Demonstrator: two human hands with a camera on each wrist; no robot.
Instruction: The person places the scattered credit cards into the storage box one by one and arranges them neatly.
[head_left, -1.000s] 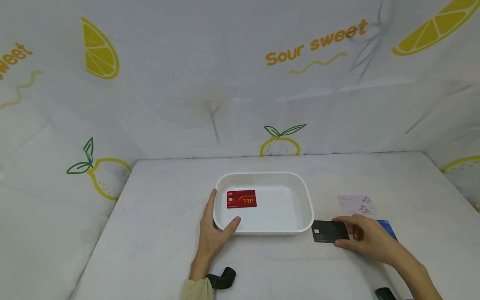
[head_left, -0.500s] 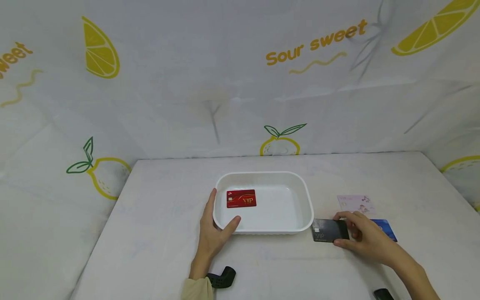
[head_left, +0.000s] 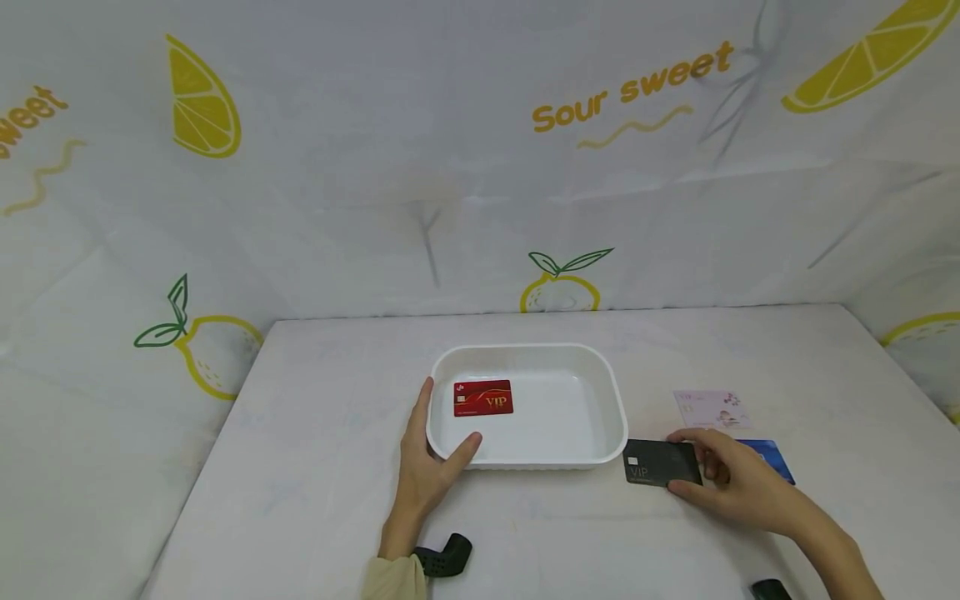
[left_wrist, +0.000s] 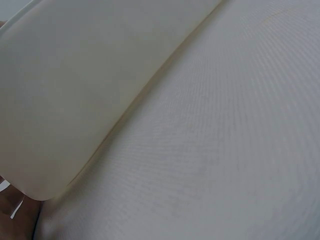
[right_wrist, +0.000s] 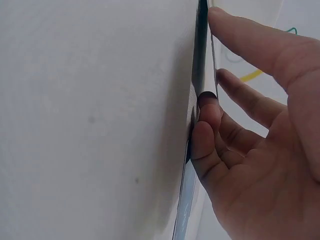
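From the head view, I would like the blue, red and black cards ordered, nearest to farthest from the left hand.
1. Red card, in the tray.
2. Black card, in the right hand.
3. Blue card, partly behind that hand, farther right.

Beneath the fingers (head_left: 417, 417) spreads a white-covered table (head_left: 300, 467), and well beyond them rises a pale, creased backdrop (head_left: 337, 208) printed with yellow-outlined lemons (head_left: 221, 357), lemon slices (head_left: 206, 104) and orange "Sour sweet" lettering (head_left: 630, 89), in soft light.
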